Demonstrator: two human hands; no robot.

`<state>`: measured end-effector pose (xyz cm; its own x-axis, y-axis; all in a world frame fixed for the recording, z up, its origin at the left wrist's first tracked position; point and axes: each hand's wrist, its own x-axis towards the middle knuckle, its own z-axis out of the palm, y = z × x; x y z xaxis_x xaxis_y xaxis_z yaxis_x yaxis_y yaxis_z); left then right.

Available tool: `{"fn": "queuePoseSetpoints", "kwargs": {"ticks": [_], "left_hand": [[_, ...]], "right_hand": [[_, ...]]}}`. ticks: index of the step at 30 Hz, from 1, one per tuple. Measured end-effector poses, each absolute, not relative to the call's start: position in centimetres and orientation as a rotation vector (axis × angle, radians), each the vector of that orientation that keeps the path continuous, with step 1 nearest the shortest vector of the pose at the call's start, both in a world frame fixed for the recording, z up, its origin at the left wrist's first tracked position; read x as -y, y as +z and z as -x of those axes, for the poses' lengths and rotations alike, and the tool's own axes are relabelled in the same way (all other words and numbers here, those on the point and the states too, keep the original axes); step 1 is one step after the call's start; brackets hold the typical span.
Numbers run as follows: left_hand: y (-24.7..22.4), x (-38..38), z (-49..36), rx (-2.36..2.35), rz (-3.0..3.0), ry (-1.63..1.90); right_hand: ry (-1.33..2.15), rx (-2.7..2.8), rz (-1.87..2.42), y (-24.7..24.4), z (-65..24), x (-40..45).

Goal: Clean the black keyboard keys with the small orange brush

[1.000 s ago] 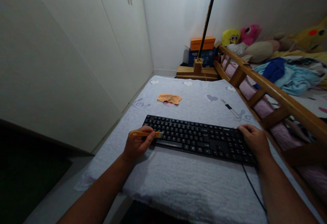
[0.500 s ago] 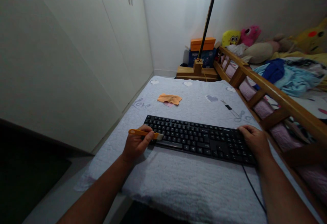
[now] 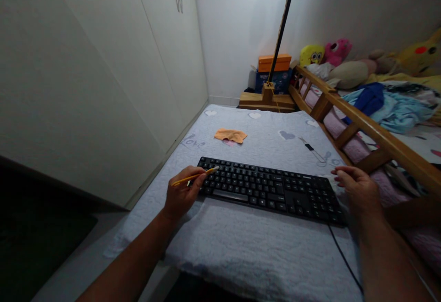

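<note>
A black keyboard point(image 3: 272, 187) lies on the cloth-covered table, its cable running toward the lower right. My left hand point(image 3: 182, 192) is closed around a small brush point(image 3: 189, 179) with an orange-yellow handle. The pale bristles rest over the keys at the keyboard's left end, with the brush turned edge-on. Just off the keyboard's right end is my right hand point(image 3: 360, 192), its fingers loosely bent and nothing visible in them. Beyond the keyboard lies an orange cloth point(image 3: 230, 136). To its right is a thin metal tool with a black band point(image 3: 309, 147), whose kind I cannot make out.
A wooden bed rail point(image 3: 365, 127) runs along the table's right side, with bedding and plush toys behind it. White cabinet doors point(image 3: 138, 86) stand at the left. At the far end, a dark pole point(image 3: 281, 31) rises from a wooden base beside an orange box point(image 3: 274, 62).
My right hand has let go of the keyboard's right end and moved right. In my left hand, the brush has rolled edge-on and its tip has shifted to keys farther back.
</note>
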<state>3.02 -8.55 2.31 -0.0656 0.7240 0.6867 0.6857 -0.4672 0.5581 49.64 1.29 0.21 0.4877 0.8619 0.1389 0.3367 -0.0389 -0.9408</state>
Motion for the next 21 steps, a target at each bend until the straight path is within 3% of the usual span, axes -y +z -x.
{"fn": "queuePoseSetpoints", "kwargs": {"ticks": [11,15,21], "left_hand": [[4.2,10.8,-5.5,-1.357,-2.487,1.442],[4.8,12.5,-7.9,-1.201,-2.647,1.404],[4.7,13.5,-11.1,-0.977,-2.801,1.318]], "right_hand": [[0.505,1.108,1.599,3.6,-47.7,0.6],[0.587,1.409,1.568,6.2,-45.2,3.6],[0.83,2.114,1.057,8.1,-37.2,10.1]]}}
